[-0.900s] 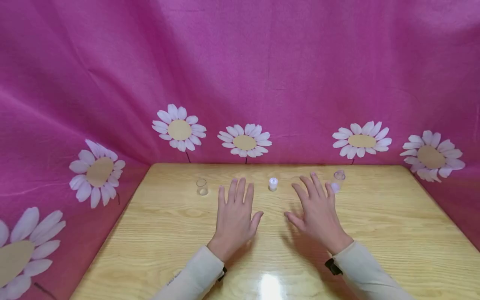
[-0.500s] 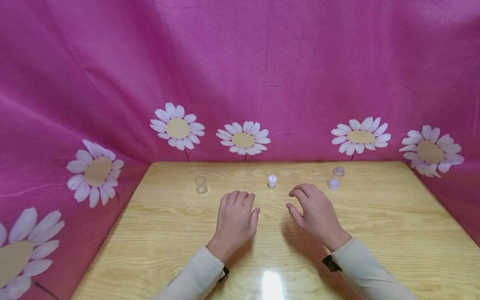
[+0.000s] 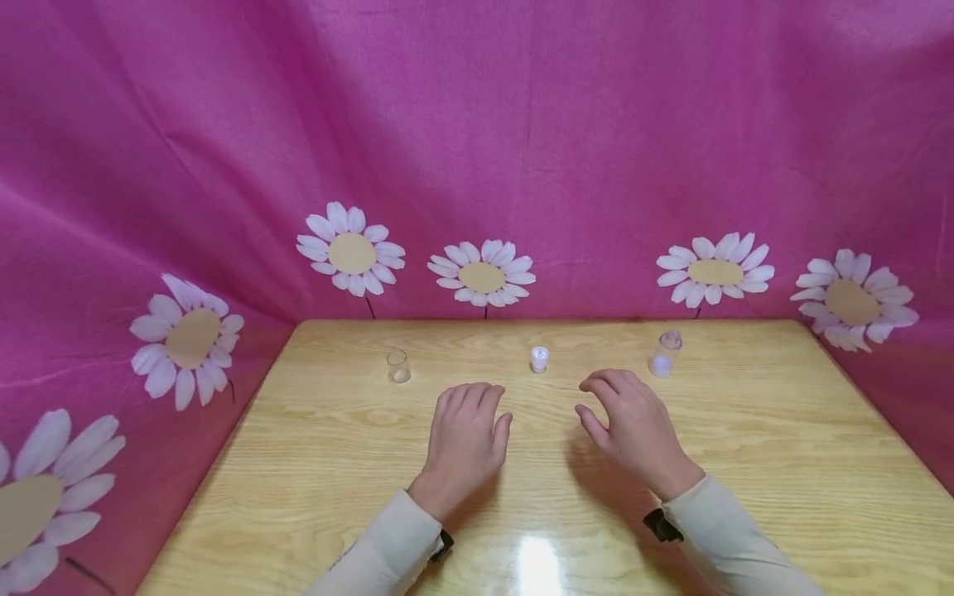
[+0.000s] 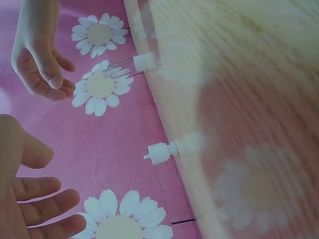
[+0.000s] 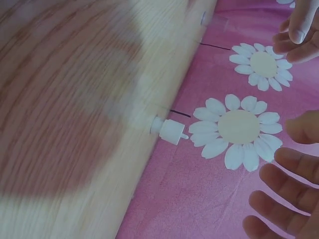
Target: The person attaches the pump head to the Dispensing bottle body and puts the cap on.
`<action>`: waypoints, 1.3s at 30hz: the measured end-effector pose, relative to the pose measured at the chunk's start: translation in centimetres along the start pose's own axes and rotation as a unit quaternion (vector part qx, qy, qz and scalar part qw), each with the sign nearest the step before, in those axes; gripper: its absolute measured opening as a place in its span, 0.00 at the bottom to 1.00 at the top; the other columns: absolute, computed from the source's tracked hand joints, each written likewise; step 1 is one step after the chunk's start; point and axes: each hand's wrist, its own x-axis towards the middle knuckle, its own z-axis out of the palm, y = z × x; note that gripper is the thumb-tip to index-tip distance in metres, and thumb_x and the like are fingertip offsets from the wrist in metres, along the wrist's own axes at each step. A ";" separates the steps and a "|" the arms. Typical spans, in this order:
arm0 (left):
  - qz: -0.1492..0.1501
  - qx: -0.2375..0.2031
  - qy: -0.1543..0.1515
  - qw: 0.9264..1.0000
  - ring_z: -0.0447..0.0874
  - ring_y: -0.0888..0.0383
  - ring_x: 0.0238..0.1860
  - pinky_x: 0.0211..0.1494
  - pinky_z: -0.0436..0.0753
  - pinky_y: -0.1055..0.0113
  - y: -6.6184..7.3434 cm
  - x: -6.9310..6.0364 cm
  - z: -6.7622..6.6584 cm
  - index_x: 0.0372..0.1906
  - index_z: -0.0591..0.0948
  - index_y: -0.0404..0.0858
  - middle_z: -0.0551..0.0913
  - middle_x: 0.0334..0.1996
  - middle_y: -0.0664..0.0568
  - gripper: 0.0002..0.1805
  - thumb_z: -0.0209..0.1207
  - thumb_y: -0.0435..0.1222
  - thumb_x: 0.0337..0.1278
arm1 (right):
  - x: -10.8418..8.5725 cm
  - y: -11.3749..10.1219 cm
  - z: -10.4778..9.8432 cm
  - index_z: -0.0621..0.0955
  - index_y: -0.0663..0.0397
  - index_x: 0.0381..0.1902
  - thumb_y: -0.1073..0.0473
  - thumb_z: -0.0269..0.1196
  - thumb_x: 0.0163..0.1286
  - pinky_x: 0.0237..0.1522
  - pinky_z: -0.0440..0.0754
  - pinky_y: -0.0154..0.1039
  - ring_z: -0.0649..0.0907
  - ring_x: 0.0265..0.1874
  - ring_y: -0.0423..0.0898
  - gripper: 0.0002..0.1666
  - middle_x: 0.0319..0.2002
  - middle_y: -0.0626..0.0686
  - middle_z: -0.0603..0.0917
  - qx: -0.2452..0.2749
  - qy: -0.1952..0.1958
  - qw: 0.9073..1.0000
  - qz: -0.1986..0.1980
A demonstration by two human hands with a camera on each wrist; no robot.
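Two hands (image 3: 464, 434) (image 3: 639, 429), one white nozzle (image 3: 540, 358), two clear-walled pieces (image 3: 399, 369) (image 3: 666, 354)

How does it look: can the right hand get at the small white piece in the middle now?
Probably yes: the right hand holds nothing, and the head view shows nothing between it and the small white piece, which stands ahead and to its left on the table.
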 end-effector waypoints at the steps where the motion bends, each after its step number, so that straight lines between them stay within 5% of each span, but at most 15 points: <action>1: -0.005 -0.005 -0.001 1.000 0.83 0.53 0.49 0.57 0.79 0.56 -0.1 -0.1 0.0 0.49 0.83 0.41 0.86 0.44 0.52 0.15 0.64 0.43 0.60 | 0.0 0.0 0.0 0.83 0.60 0.38 0.59 0.74 0.54 0.43 0.84 0.50 0.83 0.41 0.54 0.16 0.39 0.57 0.85 0.000 0.001 1.000 0.000; 5: -0.050 -0.067 -0.002 0.997 0.84 0.52 0.47 0.54 0.81 0.56 -0.3 -0.2 0.0 0.48 0.83 0.40 0.87 0.45 0.51 0.14 0.64 0.41 0.61 | -0.2 0.0 -0.1 0.83 0.60 0.38 0.60 0.74 0.53 0.42 0.84 0.49 0.83 0.40 0.54 0.15 0.39 0.56 0.85 -0.002 -0.003 1.000 0.002; 13: -0.142 -0.192 0.029 0.971 0.86 0.51 0.43 0.47 0.83 0.56 -1.1 -0.2 0.2 0.46 0.84 0.37 0.87 0.41 0.49 0.11 0.63 0.36 0.60 | -0.3 -0.1 0.0 0.84 0.60 0.38 0.60 0.74 0.54 0.44 0.85 0.50 0.83 0.42 0.55 0.15 0.40 0.57 0.85 -0.004 -0.011 1.000 0.011; 23: -0.162 -0.225 0.016 0.961 0.85 0.51 0.43 0.45 0.83 0.58 -1.1 -0.5 0.0 0.47 0.84 0.38 0.87 0.43 0.49 0.11 0.63 0.36 0.61 | -0.5 0.3 -0.2 0.84 0.60 0.38 0.60 0.74 0.54 0.42 0.85 0.49 0.83 0.41 0.54 0.15 0.40 0.56 0.85 -0.006 -0.015 1.000 0.009; 39: -0.173 -0.218 -0.010 0.960 0.84 0.52 0.46 0.47 0.83 0.58 -1.5 -1.1 -0.3 0.47 0.84 0.39 0.87 0.44 0.50 0.11 0.62 0.37 0.63 | -0.6 3.0 -1.2 0.84 0.60 0.39 0.63 0.72 0.56 0.34 0.84 0.52 0.83 0.40 0.54 0.13 0.40 0.56 0.85 0.014 0.000 0.999 0.052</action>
